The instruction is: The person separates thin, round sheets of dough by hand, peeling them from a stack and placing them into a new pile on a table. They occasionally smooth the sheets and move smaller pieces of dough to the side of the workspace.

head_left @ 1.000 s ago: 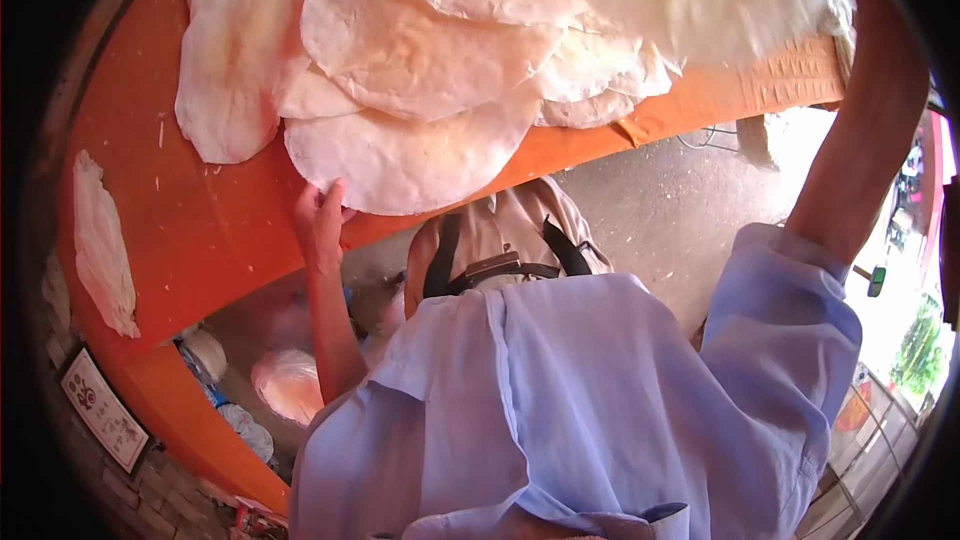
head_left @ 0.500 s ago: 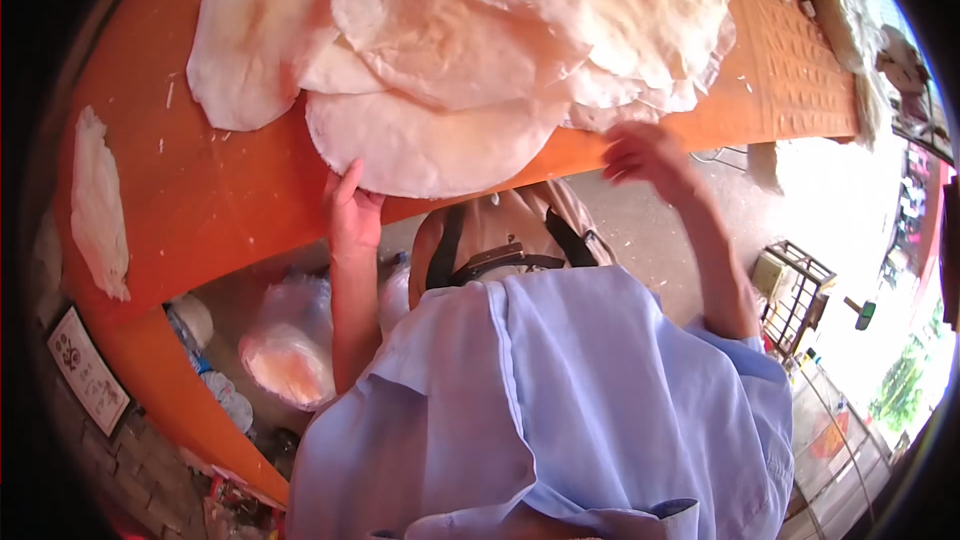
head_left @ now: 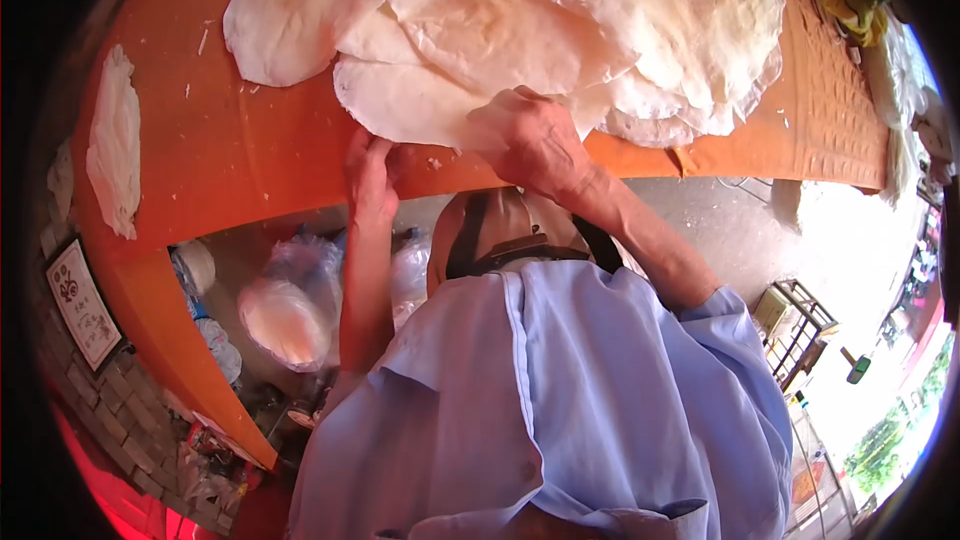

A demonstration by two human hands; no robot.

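Thin, whitish, rounded sheets with a soft, fibrous look (head_left: 480,20) overlap in a pile on the orange table. The nearest white sheet (head_left: 400,105) reaches the table's front edge. My right hand (head_left: 530,135) lies over its front part, fingers curled and closed on the material; the fingertips are partly hidden. At the sheet's lower left rim is my left hand (head_left: 372,172), with its fingers bent in and closed at that rim. The exact grip there is blurred. Another pale oval sheet (head_left: 290,15) lies just left of the pile.
On the left of the orange table (head_left: 200,170) lies a narrow white fibrous piece (head_left: 115,140). Plastic bags with pale contents (head_left: 290,315) sit below the table. A framed sign (head_left: 83,302) stands lower left, and a metal rack (head_left: 795,325) to the right.
My right hand has come in from the right, off the table edge, onto the nearest sheet. My left hand's fingers have bent in at the rim. The view has shifted slightly.
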